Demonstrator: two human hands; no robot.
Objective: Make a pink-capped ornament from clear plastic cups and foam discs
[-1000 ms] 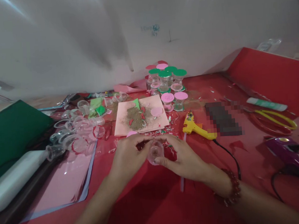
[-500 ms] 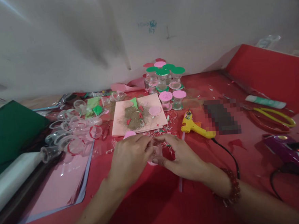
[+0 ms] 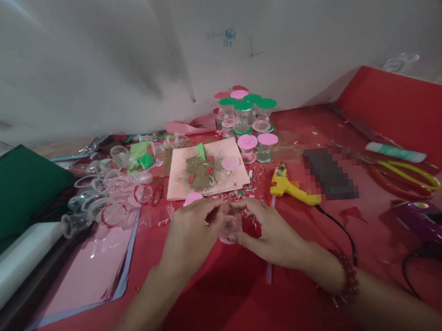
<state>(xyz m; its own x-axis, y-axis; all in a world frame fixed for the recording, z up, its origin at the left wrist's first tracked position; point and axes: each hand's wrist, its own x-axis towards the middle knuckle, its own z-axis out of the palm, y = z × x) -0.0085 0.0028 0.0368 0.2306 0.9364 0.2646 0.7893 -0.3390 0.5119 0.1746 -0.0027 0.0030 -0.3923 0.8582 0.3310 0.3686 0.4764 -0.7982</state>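
A small clear plastic cup piece (image 3: pixel 231 226) with a pink base stands on the red table between my hands. My right hand (image 3: pixel 273 230) curls round its right side, thumb low and fingers at the top. The fingers of my left hand (image 3: pixel 195 233) are pinched together at its upper left edge; their tips are partly hidden. Just behind my left hand lies a pink paper disc (image 3: pixel 193 198). Beyond it, a pale pink sheet (image 3: pixel 176 173) carries a heap of brown sand (image 3: pixel 198 173), red and green paper scraps and another pink disc (image 3: pixel 231 163).
Hourglass-shaped clear pieces with green and pink discs (image 3: pixel 267 140) stand at the back. Loose clear cups (image 3: pixel 114 213) crowd the left beside pink paper (image 3: pixel 88 268). To the right lie a yellow glue gun (image 3: pixel 294 189) with its cord, yellow-handled scissors (image 3: pixel 410 172) and a white-green tube (image 3: pixel 396 151).
My left fingers have shifted slightly left, so more of the clear cup shows. Both hands stay around it. The whole view has shifted a little.
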